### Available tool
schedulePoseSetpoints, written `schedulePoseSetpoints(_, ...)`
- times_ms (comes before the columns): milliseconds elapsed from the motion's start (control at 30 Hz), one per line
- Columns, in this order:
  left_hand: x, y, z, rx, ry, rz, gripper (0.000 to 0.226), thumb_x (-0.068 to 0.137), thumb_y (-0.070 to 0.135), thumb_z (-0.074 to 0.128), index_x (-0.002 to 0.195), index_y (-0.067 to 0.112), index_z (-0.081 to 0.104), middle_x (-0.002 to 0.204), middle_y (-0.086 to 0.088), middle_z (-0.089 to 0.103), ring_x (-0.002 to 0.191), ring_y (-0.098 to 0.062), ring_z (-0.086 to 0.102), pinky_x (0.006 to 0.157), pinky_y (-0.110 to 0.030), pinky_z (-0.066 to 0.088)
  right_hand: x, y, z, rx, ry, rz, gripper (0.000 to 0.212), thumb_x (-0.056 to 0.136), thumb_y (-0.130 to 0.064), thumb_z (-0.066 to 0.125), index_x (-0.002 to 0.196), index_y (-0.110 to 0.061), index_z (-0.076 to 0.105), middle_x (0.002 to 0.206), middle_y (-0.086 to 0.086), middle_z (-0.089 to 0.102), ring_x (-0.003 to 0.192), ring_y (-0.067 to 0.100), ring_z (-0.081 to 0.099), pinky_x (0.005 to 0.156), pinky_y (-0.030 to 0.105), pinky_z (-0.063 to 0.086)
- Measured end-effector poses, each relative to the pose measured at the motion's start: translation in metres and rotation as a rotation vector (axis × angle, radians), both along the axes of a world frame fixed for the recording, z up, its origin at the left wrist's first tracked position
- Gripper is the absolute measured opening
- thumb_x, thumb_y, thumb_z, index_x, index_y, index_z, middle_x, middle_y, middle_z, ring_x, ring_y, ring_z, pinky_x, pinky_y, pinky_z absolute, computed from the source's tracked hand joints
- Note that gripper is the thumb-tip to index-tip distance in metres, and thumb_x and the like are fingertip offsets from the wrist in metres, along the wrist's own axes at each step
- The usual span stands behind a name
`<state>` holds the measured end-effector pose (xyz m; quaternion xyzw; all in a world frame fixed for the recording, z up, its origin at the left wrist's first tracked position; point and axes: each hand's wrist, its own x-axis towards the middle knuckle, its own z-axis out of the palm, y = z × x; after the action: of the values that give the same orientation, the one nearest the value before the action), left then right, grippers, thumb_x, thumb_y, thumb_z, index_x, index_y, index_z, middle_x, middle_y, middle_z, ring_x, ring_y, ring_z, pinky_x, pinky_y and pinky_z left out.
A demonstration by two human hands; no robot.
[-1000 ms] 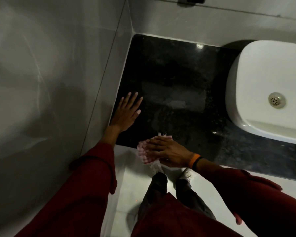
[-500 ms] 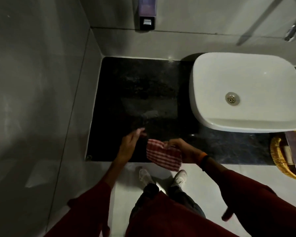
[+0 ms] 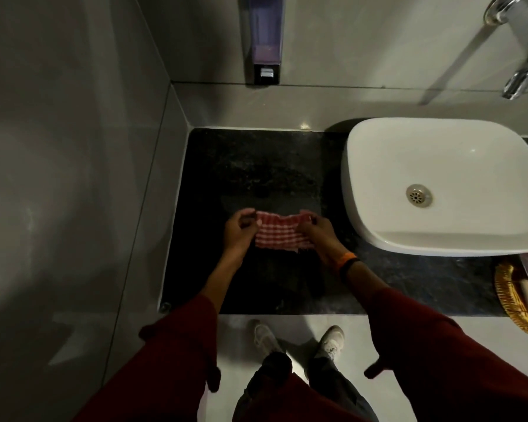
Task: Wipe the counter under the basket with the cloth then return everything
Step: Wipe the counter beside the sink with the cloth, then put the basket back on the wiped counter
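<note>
black counter, cloth stretched between left hand, right hand

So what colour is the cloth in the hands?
The cloth is red with white stripes crossing in a check pattern, seen best in the head view.

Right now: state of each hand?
Left hand: closed, fingers pinching the left edge of the cloth.
Right hand: closed, fingers pinching the cloth's right edge.
</note>
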<state>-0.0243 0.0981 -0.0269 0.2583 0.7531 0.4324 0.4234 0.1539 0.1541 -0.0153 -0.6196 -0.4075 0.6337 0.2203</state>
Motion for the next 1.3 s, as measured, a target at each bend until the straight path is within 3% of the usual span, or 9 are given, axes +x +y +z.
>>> schedulePoseSetpoints(133, -0.017, 0.040, 0.003, 0.059, 0.163, -0.059, 0.028, 0.094, 0.011, 0.063, 0.122, 0.010, 0.060, 0.123, -0.014, 0.063, 0.111, -0.027, 0.062, 0.092, -0.042, 0.056, -0.027, 0.034, 0.001, 0.260, -0.163, 0.017, 0.052, 0.090, 0.007, 0.059, 0.140, -0.002, 0.050, 0.139, 0.022, 0.058, 0.128, 0.034, 0.056, 0.110, 0.046, 0.046)
schedulePoseSetpoints(233, -0.025, 0.056, -0.008, 0.085, 0.318, -0.189, 0.032, 0.093, 0.007, 0.060, 0.124, 0.011, 0.061, 0.131, -0.015, 0.054, 0.118, -0.027, 0.057, 0.098, -0.036, 0.052, -0.038, 0.048, -0.007, 0.383, -0.333, 0.158, 0.060, 0.087, 0.008, 0.055, 0.145, -0.006, 0.047, 0.144, 0.020, 0.053, 0.135, 0.033, 0.049, 0.112, 0.037, 0.039)
schedulePoseSetpoints(333, -0.025, 0.063, -0.021, 0.046, 0.386, -0.318, 0.040, 0.092, 0.003, 0.061, 0.131, 0.011, 0.059, 0.144, -0.013, 0.042, 0.129, -0.028, 0.048, 0.102, -0.025, 0.042, -0.042, 0.051, -0.019, 0.448, -0.520, 0.323, 0.060, 0.089, 0.000, 0.055, 0.146, -0.011, 0.045, 0.144, 0.020, 0.047, 0.135, 0.037, 0.041, 0.113, 0.039, 0.036)
schedulePoseSetpoints(433, -0.025, 0.059, -0.025, 0.021, 0.537, -0.430, 0.045, 0.097, 0.013, 0.057, 0.142, 0.013, 0.050, 0.159, -0.013, 0.026, 0.144, -0.032, 0.030, 0.115, -0.039, 0.034, -0.038, 0.043, -0.023, 0.497, -0.688, 0.402, 0.058, 0.096, -0.020, 0.057, 0.151, -0.012, 0.039, 0.153, 0.018, 0.036, 0.140, 0.037, 0.033, 0.117, 0.045, 0.034)
schedulePoseSetpoints(533, -0.022, 0.048, -0.018, 0.083, 0.800, -0.509, 0.053, 0.100, 0.026, 0.051, 0.149, 0.012, 0.038, 0.163, -0.014, 0.022, 0.150, -0.034, 0.020, 0.121, -0.050, 0.026, -0.026, 0.028, -0.014, 0.657, -0.723, 0.411, 0.058, 0.095, -0.023, 0.058, 0.149, -0.008, 0.042, 0.156, 0.019, 0.036, 0.144, 0.038, 0.034, 0.119, 0.050, 0.033)
schedulePoseSetpoints(700, 0.018, 0.020, 0.008, 0.256, 1.040, -0.623, 0.062, 0.099, 0.038, 0.042, 0.152, 0.009, 0.030, 0.161, -0.013, 0.030, 0.150, -0.029, 0.024, 0.124, -0.048, 0.020, 0.021, -0.010, 0.011, 0.962, -0.708, 0.408, 0.056, 0.096, -0.030, 0.059, 0.147, -0.012, 0.045, 0.158, 0.014, 0.038, 0.151, 0.031, 0.030, 0.125, 0.045, 0.026)
schedulePoseSetpoints(833, 0.087, -0.014, 0.017, 0.341, 1.058, -0.708, 0.064, 0.098, 0.043, 0.043, 0.152, 0.011, 0.031, 0.157, -0.011, 0.036, 0.146, -0.028, 0.032, 0.124, -0.042, 0.022, 0.089, -0.050, 0.017, 1.130, -0.715, 0.451, 0.055, 0.097, -0.035, 0.057, 0.146, -0.014, 0.046, 0.159, 0.013, 0.038, 0.152, 0.030, 0.028, 0.125, 0.046, 0.027)
schedulePoseSetpoints(1033, 0.232, -0.053, 0.012, 0.475, 0.946, -0.819, 0.059, 0.096, 0.038, 0.050, 0.147, 0.009, 0.042, 0.151, -0.012, 0.047, 0.139, -0.027, 0.042, 0.117, -0.043, 0.035, 0.236, -0.094, 0.006, 1.201, -0.741, 0.413, 0.048, 0.100, -0.035, 0.054, 0.142, -0.012, 0.051, 0.158, 0.015, 0.040, 0.152, 0.032, 0.029, 0.124, 0.054, 0.028)
schedulePoseSetpoints(1300, 0.436, -0.037, 0.012, 0.484, 0.855, -0.903, 0.054, 0.096, 0.041, 0.050, 0.142, 0.012, 0.049, 0.142, -0.012, 0.054, 0.128, -0.029, 0.053, 0.107, -0.041, 0.046, 0.444, -0.064, 0.011, 1.036, -0.927, 0.219, 0.054, 0.097, -0.042, 0.056, 0.142, -0.014, 0.050, 0.159, 0.012, 0.038, 0.154, 0.029, 0.025, 0.126, 0.053, 0.021)
